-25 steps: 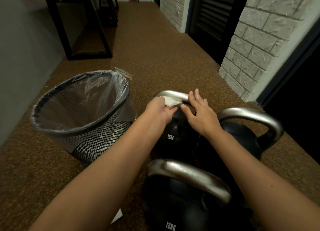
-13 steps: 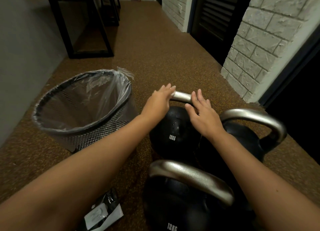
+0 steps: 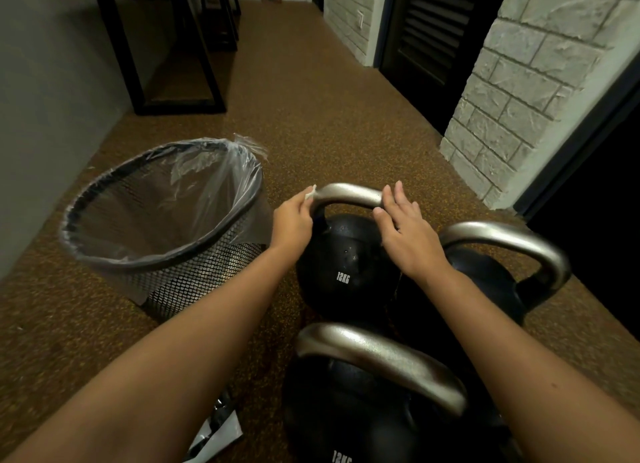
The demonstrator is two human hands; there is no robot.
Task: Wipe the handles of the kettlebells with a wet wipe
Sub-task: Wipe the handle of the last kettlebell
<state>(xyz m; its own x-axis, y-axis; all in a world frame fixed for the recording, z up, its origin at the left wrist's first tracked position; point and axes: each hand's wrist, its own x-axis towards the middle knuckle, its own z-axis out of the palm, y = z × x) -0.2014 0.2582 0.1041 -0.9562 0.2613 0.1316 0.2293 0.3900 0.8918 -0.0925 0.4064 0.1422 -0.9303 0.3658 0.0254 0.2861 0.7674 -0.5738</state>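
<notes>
Midway through, judging by the scene, the wet wipe [image 3: 310,195] sits at the left bend of the far kettlebell's handle [image 3: 349,195], centre of the frame, pinched there by the left hand [image 3: 293,220]. The right hand [image 3: 405,232] rests flat on the handle's right end, fingers straight. Two nearer kettlebell handles [image 3: 377,360] [image 3: 509,244], dull silver on black bodies, probably remain. A lined mesh bin [image 3: 162,220] stands left; a torn sachet [image 3: 218,435] lies on the floor at the lower edge.

I'm looking at a gym corridor: speckled rubber floor [image 3: 311,123], 3 kettlebells [image 3: 346,272] marked 12KG, brick pillar [image 3: 519,81], lined mesh bin [image 3: 166,220].
</notes>
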